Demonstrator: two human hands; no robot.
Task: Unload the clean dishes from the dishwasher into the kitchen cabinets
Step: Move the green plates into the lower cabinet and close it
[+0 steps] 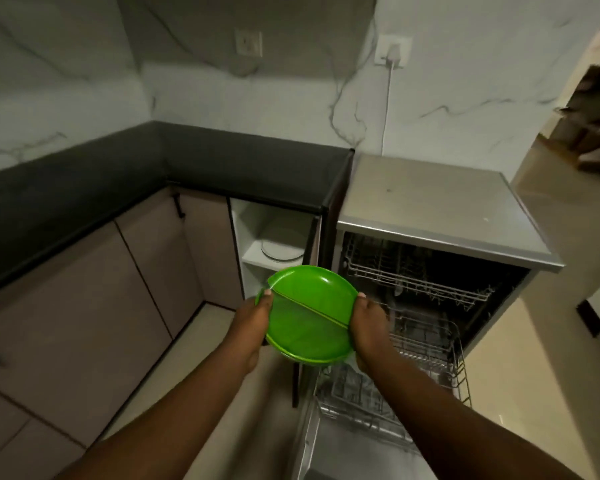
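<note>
Head view has us holding a stack of green plates (309,313) between both hands, out in front of us at about the height of the lower cabinet shelves. Our left hand (253,323) is closed on the stack's left edge, thumb on top near the rim and fingers curled under; our right hand (369,327) clamps the right edge the same way, thumb tip resting on the upper plate. The plates sit slightly fanned, so the upper one overhangs toward the far side and the rims of the ones below show along the near edge. Just beyond our grip, past the far rim of the stack, is the open cabinet (246,233) with white shelves, where a pale plate (281,252) already lies. Right of our right hand stands the open dishwasher (440,209), its upper rack (413,275) pulled partway out and its lower rack (395,389) drawn out below our right forearm.
</note>
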